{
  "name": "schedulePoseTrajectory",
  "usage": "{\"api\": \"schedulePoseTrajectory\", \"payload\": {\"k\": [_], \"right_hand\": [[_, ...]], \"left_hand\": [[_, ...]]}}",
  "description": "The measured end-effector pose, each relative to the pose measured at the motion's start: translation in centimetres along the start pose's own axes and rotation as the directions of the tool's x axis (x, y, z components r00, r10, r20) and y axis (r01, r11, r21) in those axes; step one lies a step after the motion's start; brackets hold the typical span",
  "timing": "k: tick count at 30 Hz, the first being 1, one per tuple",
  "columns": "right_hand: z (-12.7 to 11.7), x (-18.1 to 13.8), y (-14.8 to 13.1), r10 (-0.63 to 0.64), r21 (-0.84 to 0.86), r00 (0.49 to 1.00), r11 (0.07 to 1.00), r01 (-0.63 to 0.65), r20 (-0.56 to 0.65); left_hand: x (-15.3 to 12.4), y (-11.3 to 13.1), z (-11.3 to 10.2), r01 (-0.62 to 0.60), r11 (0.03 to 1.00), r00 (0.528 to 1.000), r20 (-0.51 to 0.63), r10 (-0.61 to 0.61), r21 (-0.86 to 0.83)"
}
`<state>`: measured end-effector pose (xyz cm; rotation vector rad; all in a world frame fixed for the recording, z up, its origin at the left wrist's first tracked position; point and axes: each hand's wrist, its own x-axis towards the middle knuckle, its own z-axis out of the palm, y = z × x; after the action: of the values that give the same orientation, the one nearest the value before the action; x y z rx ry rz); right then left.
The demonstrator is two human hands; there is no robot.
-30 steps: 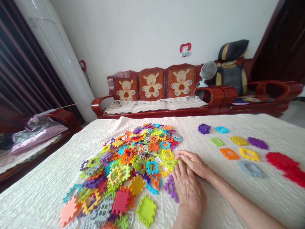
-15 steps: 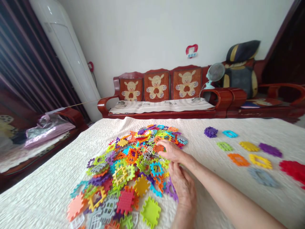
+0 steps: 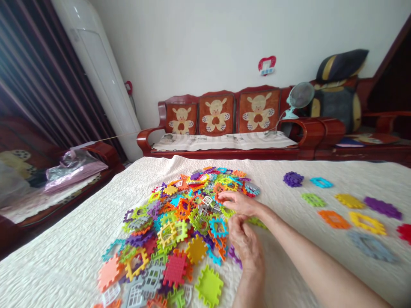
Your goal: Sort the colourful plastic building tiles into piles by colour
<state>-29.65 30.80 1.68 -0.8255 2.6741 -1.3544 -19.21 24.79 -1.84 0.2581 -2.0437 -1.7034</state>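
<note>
Right hand [image 3: 242,203] and left hand [image 3: 246,240] close together at the right side of a pile of notched plastic pieces [image 3: 184,209]

The multicoloured pile spreads over the middle of a cream quilted cloth [image 3: 69,252], with a coral tile [image 3: 110,272], a red tile [image 3: 175,268] and a lime-green tile [image 3: 209,285] at its near end. Rightward, a blue frame [image 3: 218,228] lies just beside the left hand.

The right hand reaches farther into the pile, its fingers loosely bent, partly open, their tips at an orange piece [image 3: 219,188]; whether they grip it cannot be told. The left hand sits nearer the wearer, fingers folded in and tips mostly hidden, so its hold, if any, cannot be told either. A purple piece [image 3: 235,256] shows beside its wrist.

Beyond the right forearm, sorted pieces lie well apart from the pile: a purple stack [image 3: 293,179], a light-blue frame [image 3: 321,182], a green piece [image 3: 313,199], an orange frame [image 3: 334,219], solid yellow pieces [image 3: 349,201], a yellow frame [image 3: 367,223], a grey frame [image 3: 371,246], flat purple pieces [image 3: 382,208] and, at the edge of view, something red [image 3: 405,233].
</note>
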Motion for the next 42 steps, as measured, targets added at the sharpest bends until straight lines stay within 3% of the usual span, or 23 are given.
{"api": "schedulePoseTrajectory", "payload": {"k": [2,4,5,7,9,10,12,14,17,20,23,26,31,35,38,42], "right_hand": [[-0.2,-0.6,-0.3,0.053,0.117,0.998,0.992,-0.05,-0.017],[-0.2,-1.5,0.0,0.105,0.183,0.972,0.981,-0.067,-0.209],[0.0,-2.0,0.5,0.135,0.192,0.926,0.979,-0.069,-0.352],[0.4,-3.2,2.0,0.194,0.184,0.782,0.978,-0.103,-0.592],[0.9,-4.5,3.4,0.248,0.173,0.673,0.969,-0.177,-0.697],[1.2,-5.1,4.0,0.266,0.168,0.656,0.963,-0.21,-0.707],[1.6,-6.0,4.4,0.263,0.127,0.688,0.962,-0.243,-0.676],[1.9,-6.5,4.1,0.174,0.002,0.753,0.975,-0.224,-0.635],[2.3,-6.4,3.1,-0.008,-0.259,0.835,0.952,-0.162,-0.55],[2.5,-6.2,2.6,-0.089,-0.405,0.89,0.908,-0.112,-0.446],[2.8,-6.4,2.6,-0.14,-0.445,0.916,0.894,-0.045,-0.375],[3.4,-6.8,2.4,-0.181,-0.442,0.942,0.896,0.039,-0.284],[4.3,-6.8,0.6,-0.163,-0.352,0.96,0.933,0.074,-0.229],[4.8,-6.5,-0.7,-0.209,-0.212,0.955,0.964,0.164,-0.211],[4.6,-6.2,-0.2,-0.195,-0.171,0.916,0.975,0.143,-0.349],[3.6,-6.1,1.6,-0.161,-0.342,0.869,0.94,-0.009,-0.468]], "left_hand": [[0.4,-0.3,-0.3,0.0,1.0,1.0,-0.015,0.0,0.003],[0.8,-0.4,-0.5,-0.029,0.999,0.999,-0.024,0.03,0.015],[1.0,-0.5,-0.6,-0.061,0.998,0.998,-0.027,0.062,0.021],[1.4,-0.5,-0.9,-0.144,0.989,0.989,-0.038,0.145,0.032],[1.9,-0.4,-1.1,-0.216,0.975,0.974,-0.054,0.219,0.056],[2.2,-0.4,-1.4,-0.243,0.967,0.967,-0.058,0.248,0.079],[2.5,-0.3,-2.1,-0.282,0.945,0.956,-0.041,0.292,0.165],[2.6,-0.3,-3.3,-0.315,0.894,0.947,0.047,0.317,0.318],[2.3,0.0,-5.9,-0.387,0.718,0.92,0.29,0.263,0.578],[2.6,0.3,-8.8,-0.473,0.544,0.871,0.46,0.172,0.693],[4.4,0.0,-10.6,-0.518,0.428,0.849,0.504,0.158,0.74],[6.6,-0.8,-10.7,-0.491,0.363,0.87,0.465,0.163,0.792],[9.5,-1.4,-9.7,-0.448,0.359,0.894,0.411,0.179,0.819],[10.7,-0.8,-9.5,-0.384,0.413,0.923,0.347,0.163,0.826],[10.5,-0.6,-9.6,-0.357,0.44,0.934,0.311,0.176,0.824],[9.6,-1.3,-9.8,-0.409,0.382,0.913,0.373,0.168,0.829]]}}
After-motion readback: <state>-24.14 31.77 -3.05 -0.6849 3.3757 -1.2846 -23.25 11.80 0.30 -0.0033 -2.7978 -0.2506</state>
